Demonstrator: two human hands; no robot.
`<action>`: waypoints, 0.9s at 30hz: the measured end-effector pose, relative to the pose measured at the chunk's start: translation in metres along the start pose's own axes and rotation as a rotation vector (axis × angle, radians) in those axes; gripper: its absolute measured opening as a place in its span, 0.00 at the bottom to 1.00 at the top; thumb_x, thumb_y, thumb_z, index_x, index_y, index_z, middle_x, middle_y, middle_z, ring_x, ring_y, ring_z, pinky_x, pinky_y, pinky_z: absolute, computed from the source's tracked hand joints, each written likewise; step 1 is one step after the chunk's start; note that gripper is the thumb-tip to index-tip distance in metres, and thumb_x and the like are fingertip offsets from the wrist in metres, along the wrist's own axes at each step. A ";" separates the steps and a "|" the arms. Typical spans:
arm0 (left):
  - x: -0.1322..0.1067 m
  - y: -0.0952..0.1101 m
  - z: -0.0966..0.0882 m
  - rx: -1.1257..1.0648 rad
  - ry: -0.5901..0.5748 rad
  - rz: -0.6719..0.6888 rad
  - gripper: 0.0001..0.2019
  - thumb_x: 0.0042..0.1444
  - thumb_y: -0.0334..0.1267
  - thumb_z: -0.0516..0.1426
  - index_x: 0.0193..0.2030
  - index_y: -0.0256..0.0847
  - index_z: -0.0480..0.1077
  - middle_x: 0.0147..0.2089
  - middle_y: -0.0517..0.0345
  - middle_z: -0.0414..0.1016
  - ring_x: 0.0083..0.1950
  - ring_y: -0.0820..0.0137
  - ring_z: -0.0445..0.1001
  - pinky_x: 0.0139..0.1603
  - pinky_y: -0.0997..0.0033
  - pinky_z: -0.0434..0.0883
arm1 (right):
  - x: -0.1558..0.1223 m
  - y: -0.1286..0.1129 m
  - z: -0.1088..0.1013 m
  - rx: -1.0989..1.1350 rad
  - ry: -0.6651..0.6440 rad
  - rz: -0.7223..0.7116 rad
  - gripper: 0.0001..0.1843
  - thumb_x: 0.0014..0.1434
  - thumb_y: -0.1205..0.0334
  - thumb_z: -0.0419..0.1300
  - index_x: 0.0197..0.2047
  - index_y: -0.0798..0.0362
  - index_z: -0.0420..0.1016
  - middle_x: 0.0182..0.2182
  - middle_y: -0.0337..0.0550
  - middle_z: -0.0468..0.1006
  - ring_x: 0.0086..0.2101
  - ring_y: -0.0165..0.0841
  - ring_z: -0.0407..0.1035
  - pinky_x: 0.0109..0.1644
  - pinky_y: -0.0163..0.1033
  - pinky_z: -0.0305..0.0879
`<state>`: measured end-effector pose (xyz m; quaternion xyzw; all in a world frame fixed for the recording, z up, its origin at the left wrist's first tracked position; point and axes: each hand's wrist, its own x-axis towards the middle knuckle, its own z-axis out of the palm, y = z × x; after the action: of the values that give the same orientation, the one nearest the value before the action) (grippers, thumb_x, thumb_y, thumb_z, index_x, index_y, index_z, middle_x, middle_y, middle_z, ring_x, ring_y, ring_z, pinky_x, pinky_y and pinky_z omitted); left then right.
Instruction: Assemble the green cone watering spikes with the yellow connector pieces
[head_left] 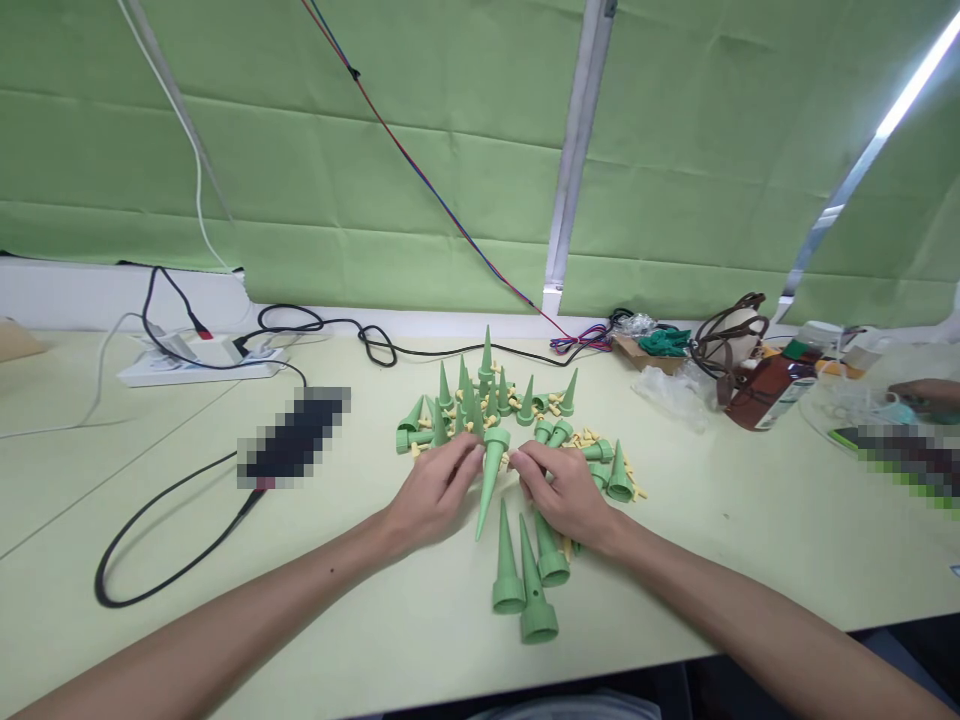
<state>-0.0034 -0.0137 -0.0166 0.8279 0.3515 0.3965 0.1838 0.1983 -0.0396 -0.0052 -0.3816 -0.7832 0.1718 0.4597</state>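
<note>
My left hand [439, 492] is closed on a green plastic watering spike [491, 482], gripping it near its wide cap, with the point slanting down toward me. Just right of the cap, my right hand [564, 490] pinches what looks like a small yellow valve piece [505, 461], mostly hidden by the fingers. Beyond both hands lies a pile of similar green spikes [469, 395], some standing on their caps, mixed with small yellow pieces [589, 438]. Nearer to me, several more spikes [535, 600] stand or lean below my right hand.
At left are a pixelated dark device [296, 440] on a looped black cable [112, 590] and a white power strip [202, 365]. A reddish-brown bottle [772, 388], clear plastic bags [671, 395] and a cardboard box [637, 352] stand back right. Another person's hand [930, 395] shows at far right.
</note>
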 end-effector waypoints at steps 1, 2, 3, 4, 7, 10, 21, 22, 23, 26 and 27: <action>0.000 0.000 -0.001 -0.011 -0.022 0.030 0.16 0.70 0.39 0.42 0.33 0.39 0.64 0.25 0.61 0.66 0.26 0.73 0.64 0.30 0.72 0.62 | 0.000 0.000 0.000 0.001 -0.005 -0.008 0.21 0.70 0.58 0.48 0.24 0.52 0.59 0.18 0.34 0.63 0.19 0.26 0.56 0.27 0.34 0.54; 0.001 -0.001 -0.002 -0.026 -0.043 0.054 0.20 0.71 0.39 0.40 0.29 0.39 0.62 0.24 0.61 0.65 0.27 0.73 0.64 0.30 0.71 0.62 | 0.000 0.000 0.000 0.000 -0.011 -0.019 0.21 0.70 0.58 0.48 0.24 0.52 0.60 0.18 0.34 0.64 0.20 0.26 0.57 0.27 0.34 0.55; 0.001 -0.001 -0.003 -0.040 -0.057 0.068 0.22 0.71 0.39 0.38 0.26 0.40 0.59 0.24 0.60 0.63 0.26 0.72 0.63 0.30 0.70 0.61 | 0.000 0.000 -0.001 0.000 -0.016 -0.031 0.21 0.70 0.58 0.48 0.25 0.52 0.61 0.19 0.34 0.64 0.20 0.26 0.57 0.28 0.34 0.55; 0.002 -0.002 -0.004 -0.050 -0.068 0.073 0.22 0.71 0.40 0.38 0.25 0.40 0.58 0.23 0.60 0.62 0.26 0.72 0.62 0.30 0.70 0.61 | 0.000 0.000 -0.001 0.003 -0.021 -0.042 0.20 0.70 0.58 0.49 0.25 0.52 0.63 0.19 0.35 0.65 0.20 0.26 0.58 0.28 0.34 0.55; 0.002 -0.003 -0.005 -0.059 -0.110 0.088 0.23 0.71 0.43 0.39 0.24 0.40 0.56 0.23 0.60 0.61 0.26 0.72 0.60 0.29 0.70 0.60 | 0.000 0.000 -0.001 0.017 -0.036 -0.067 0.18 0.70 0.58 0.50 0.28 0.52 0.67 0.19 0.35 0.66 0.21 0.27 0.59 0.28 0.33 0.56; 0.002 -0.004 -0.006 -0.043 -0.142 0.101 0.21 0.70 0.45 0.42 0.27 0.40 0.60 0.24 0.61 0.61 0.27 0.72 0.60 0.29 0.70 0.60 | 0.000 -0.001 -0.002 0.024 -0.049 -0.071 0.17 0.70 0.57 0.50 0.32 0.53 0.71 0.20 0.36 0.68 0.21 0.27 0.61 0.28 0.33 0.58; 0.000 -0.006 -0.003 0.034 -0.144 0.096 0.15 0.67 0.45 0.49 0.36 0.37 0.67 0.27 0.61 0.65 0.27 0.73 0.62 0.28 0.72 0.59 | -0.001 0.003 -0.003 0.013 -0.069 -0.062 0.16 0.70 0.58 0.48 0.32 0.52 0.68 0.21 0.36 0.68 0.21 0.28 0.61 0.28 0.34 0.57; 0.000 -0.006 -0.003 0.036 -0.136 0.102 0.14 0.66 0.44 0.50 0.34 0.38 0.67 0.26 0.62 0.64 0.27 0.73 0.62 0.28 0.72 0.59 | -0.001 0.003 -0.003 0.013 -0.069 -0.064 0.16 0.70 0.59 0.48 0.31 0.52 0.67 0.20 0.36 0.68 0.21 0.28 0.61 0.28 0.34 0.56; 0.000 -0.007 -0.002 0.038 -0.127 0.106 0.14 0.66 0.44 0.51 0.33 0.38 0.66 0.26 0.62 0.63 0.27 0.74 0.61 0.27 0.73 0.58 | -0.001 0.003 -0.003 0.014 -0.069 -0.067 0.17 0.70 0.59 0.48 0.30 0.52 0.66 0.20 0.36 0.67 0.21 0.27 0.60 0.28 0.34 0.56; -0.001 -0.007 0.000 0.040 -0.092 0.121 0.13 0.65 0.42 0.53 0.30 0.38 0.64 0.25 0.63 0.60 0.26 0.75 0.59 0.26 0.73 0.57 | -0.001 0.003 -0.003 0.019 -0.078 -0.077 0.18 0.70 0.60 0.47 0.27 0.52 0.62 0.19 0.35 0.65 0.20 0.27 0.59 0.28 0.34 0.55; 0.000 -0.007 0.000 0.039 -0.082 0.130 0.14 0.65 0.42 0.54 0.29 0.38 0.64 0.25 0.63 0.60 0.26 0.75 0.58 0.26 0.73 0.57 | -0.001 0.003 -0.003 0.021 -0.082 -0.077 0.19 0.70 0.61 0.47 0.26 0.52 0.61 0.19 0.35 0.64 0.20 0.27 0.58 0.28 0.34 0.55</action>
<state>-0.0067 -0.0095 -0.0204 0.8679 0.2969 0.3665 0.1556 0.2026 -0.0390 -0.0059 -0.3389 -0.8137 0.1774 0.4376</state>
